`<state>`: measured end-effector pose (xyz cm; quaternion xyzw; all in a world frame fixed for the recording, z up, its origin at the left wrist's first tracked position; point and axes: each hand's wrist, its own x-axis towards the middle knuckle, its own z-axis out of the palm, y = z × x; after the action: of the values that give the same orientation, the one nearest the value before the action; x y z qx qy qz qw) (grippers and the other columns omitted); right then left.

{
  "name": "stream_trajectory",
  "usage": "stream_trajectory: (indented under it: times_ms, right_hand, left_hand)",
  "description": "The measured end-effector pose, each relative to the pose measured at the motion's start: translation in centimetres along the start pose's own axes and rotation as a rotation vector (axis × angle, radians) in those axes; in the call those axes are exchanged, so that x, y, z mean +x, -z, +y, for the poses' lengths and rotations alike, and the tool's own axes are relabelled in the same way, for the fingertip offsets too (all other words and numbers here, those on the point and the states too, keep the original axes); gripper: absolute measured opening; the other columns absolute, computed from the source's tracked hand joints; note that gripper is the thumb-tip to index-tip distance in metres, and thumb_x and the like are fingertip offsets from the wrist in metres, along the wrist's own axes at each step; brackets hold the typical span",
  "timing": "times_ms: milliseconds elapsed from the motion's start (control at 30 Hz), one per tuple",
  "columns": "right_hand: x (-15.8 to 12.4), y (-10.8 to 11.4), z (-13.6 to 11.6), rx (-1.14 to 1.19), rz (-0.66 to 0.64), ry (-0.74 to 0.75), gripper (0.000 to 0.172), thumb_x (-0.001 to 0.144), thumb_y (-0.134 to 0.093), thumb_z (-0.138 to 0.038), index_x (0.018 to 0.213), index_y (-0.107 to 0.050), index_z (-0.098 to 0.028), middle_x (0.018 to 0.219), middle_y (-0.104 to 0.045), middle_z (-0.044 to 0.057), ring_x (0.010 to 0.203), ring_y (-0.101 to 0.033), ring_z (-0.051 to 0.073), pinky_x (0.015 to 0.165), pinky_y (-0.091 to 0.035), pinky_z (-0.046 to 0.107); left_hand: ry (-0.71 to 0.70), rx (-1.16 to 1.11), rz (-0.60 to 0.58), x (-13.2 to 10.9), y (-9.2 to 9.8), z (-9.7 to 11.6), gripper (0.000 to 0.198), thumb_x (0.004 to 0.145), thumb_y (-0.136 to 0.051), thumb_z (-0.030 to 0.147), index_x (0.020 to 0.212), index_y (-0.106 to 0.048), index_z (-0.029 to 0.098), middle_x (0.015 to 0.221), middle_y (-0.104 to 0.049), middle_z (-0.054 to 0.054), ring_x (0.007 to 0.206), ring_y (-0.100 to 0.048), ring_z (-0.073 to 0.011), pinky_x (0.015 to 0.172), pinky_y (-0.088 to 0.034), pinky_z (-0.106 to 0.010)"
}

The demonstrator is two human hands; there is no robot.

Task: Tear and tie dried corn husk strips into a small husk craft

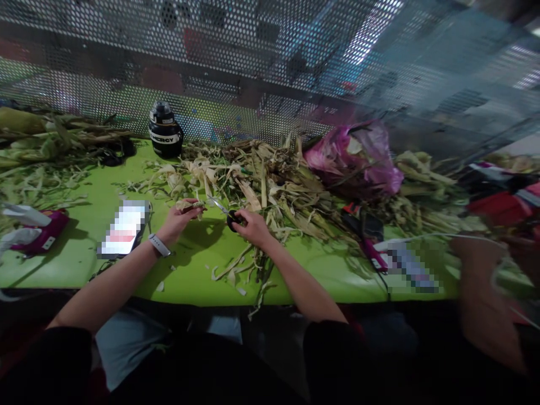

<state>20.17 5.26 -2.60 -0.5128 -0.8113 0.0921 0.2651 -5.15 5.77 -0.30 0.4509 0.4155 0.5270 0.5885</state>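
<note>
Head cam showed L hand (178, 220) pinching plant bit (185, 206), R hand (252, 228) gripping scissors (223, 207), both nr dry leaf pile (280, 183) on green tbl (188, 281).

Perforated metal screen (253, 70), glossy green tabletop (185, 275)

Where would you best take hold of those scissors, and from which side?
Probably by the black handles of the scissors, coming from the near right, where the right hand holds them now. The metal blades point away, toward the far left, near the left hand, so gripping from that side would likely meet the cutting end.
</note>
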Motion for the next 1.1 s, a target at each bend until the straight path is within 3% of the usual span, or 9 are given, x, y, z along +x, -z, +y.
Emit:
stream_trajectory:
  times_ms: [167, 600, 767, 1100]
  right_hand:
    - [-0.2, 0.2, -0.4, 0.091, -0.044, -0.019, 0.031, 0.077, -0.063, -0.045, 0.089, -0.063, -0.017, 0.072, -0.065, 0.001, 0.056, -0.051, 0.012, 0.055, -0.035, 0.023]
    - [0.0, 0.4, -1.2, 0.155, -0.082, -0.058, 0.036, 0.075, -0.065, -0.051, 0.084, -0.063, -0.016, 0.066, -0.06, -0.001, 0.055, -0.044, 0.01, 0.055, -0.031, 0.022]
    - [0.0, 0.2, -1.2, 0.258, -0.087, -0.066, 0.035, 0.075, -0.065, -0.05, 0.081, -0.061, -0.015, 0.06, -0.053, -0.004, 0.051, -0.037, 0.007, 0.051, -0.026, 0.021]
    - [0.4, -0.7, -1.5, 0.358, -0.109, -0.127, 0.029, 0.076, -0.063, -0.045, 0.078, -0.057, -0.016, 0.063, -0.055, -0.002, 0.056, -0.045, 0.01, 0.055, -0.032, 0.023]
  left_hand:
    - [-0.077, 0.046, 0.054, 0.4, 0.3, -0.4, 0.034, 0.065, -0.08, 0.027, 0.095, -0.065, 0.017, 0.09, -0.071, -0.004, 0.084, -0.064, -0.0155, 0.08, -0.049, -0.03]
    - [-0.119, 0.112, 0.002, 0.2, 0.3, -0.4, 0.036, 0.068, -0.08, 0.031, 0.098, -0.067, 0.016, 0.098, -0.071, -0.007, 0.09, -0.065, -0.0177, 0.088, -0.05, -0.033]
    - [-0.068, 0.103, -0.041, 0.3, 0.3, -0.8, 0.04, 0.065, -0.083, 0.031, 0.098, -0.066, 0.015, 0.095, -0.072, -0.007, 0.088, -0.067, -0.0182, 0.089, -0.05, -0.034]
    - [-0.017, 0.043, -0.034, 0.7, 0.4, -1.1, 0.042, 0.063, -0.084, 0.03, 0.098, -0.065, 0.015, 0.092, -0.072, -0.005, 0.085, -0.067, -0.016, 0.083, -0.051, -0.029]
